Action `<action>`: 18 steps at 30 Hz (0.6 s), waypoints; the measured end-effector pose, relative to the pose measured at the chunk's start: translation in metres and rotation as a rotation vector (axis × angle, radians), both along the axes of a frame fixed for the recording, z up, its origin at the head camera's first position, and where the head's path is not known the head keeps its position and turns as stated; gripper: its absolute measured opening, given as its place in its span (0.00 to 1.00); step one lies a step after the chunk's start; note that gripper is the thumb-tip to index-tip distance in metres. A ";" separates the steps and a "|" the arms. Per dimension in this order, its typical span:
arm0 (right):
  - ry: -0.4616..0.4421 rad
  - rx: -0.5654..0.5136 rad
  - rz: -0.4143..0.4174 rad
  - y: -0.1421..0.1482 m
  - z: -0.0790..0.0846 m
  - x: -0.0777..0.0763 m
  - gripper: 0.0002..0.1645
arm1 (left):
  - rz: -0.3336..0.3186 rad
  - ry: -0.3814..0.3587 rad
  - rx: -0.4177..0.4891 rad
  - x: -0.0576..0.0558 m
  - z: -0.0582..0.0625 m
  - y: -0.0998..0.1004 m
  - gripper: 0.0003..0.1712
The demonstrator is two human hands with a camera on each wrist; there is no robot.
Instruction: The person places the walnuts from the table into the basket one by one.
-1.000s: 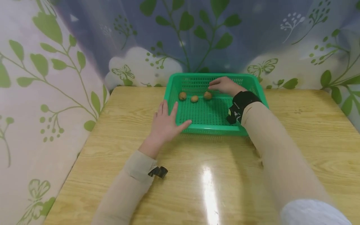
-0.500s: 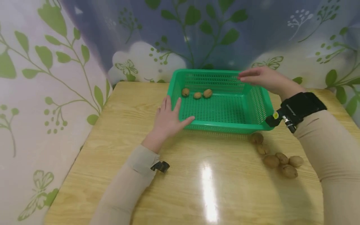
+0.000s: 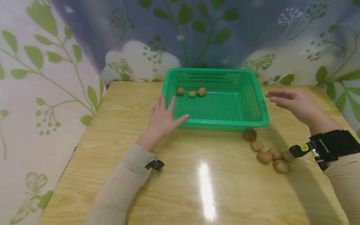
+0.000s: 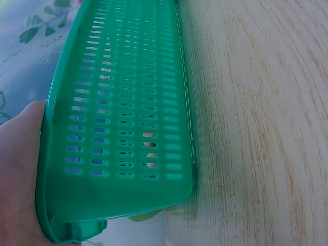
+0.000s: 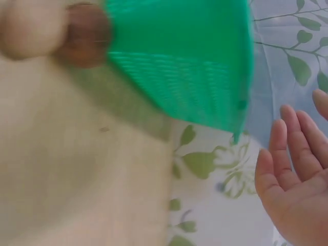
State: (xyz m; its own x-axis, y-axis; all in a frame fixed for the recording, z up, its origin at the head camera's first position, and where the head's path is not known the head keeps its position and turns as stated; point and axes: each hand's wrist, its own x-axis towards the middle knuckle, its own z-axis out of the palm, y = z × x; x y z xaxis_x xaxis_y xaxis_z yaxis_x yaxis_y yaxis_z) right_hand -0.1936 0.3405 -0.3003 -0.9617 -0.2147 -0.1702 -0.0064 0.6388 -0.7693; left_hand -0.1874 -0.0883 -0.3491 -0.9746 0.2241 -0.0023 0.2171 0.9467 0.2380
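Head view: left hand (image 3: 163, 119) spread wide at the near left corner of the green basket (image 3: 211, 108), fingertips on the left rim, thumb at the front rim. Right hand (image 3: 296, 102) off the basket's right side, raised above the tabletop (image 3: 174, 190), fingers straight and close together, thumb a little apart. Three walnuts inside the basket, far left part, in a loose row: one by the left wall (image 3: 180, 91), a smaller one in the middle (image 3: 192, 94), a third just beside it (image 3: 202, 91). Six more walnuts on the tabletop off the near right corner: a dark one (image 3: 249, 135) right by the basket, a paler one (image 3: 257, 145) next to it, then four bunched closer to the person, one partly behind the gear on the black wrist strap (image 3: 336, 145). Left wrist view: slotted basket wall upright on wood grain, hand at the rim. Right wrist view: blurry, bare palm, basket corner, two walnuts at the top edge. Leaf-print cloth (image 3: 213, 40) behind; beige sleeves (image 3: 121, 184) on both arms.
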 end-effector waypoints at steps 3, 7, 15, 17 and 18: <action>0.021 -0.032 -0.046 0.009 -0.013 0.017 0.36 | -0.003 -0.002 -0.004 0.000 0.001 0.000 0.57; 0.036 -0.058 -0.080 0.016 -0.028 0.035 0.35 | -0.005 -0.002 -0.009 0.001 0.001 0.001 0.57; -0.034 0.054 -0.059 0.033 -0.049 0.069 0.33 | -0.008 -0.011 -0.023 0.001 0.004 0.001 0.57; -0.044 0.072 -0.026 0.041 -0.055 0.078 0.32 | -0.007 -0.013 -0.025 0.001 0.004 0.001 0.57; -0.040 0.082 -0.008 0.045 -0.058 0.082 0.31 | -0.006 -0.012 -0.024 0.001 0.004 0.001 0.57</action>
State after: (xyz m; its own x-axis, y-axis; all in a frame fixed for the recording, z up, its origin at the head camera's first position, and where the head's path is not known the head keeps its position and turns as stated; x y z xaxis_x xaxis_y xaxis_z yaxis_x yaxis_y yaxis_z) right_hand -0.1120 0.3851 -0.3586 -0.9555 -0.1907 -0.2253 0.0287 0.6995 -0.7140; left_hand -0.1865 -0.0876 -0.3455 -0.9731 0.2297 -0.0199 0.2200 0.9509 0.2179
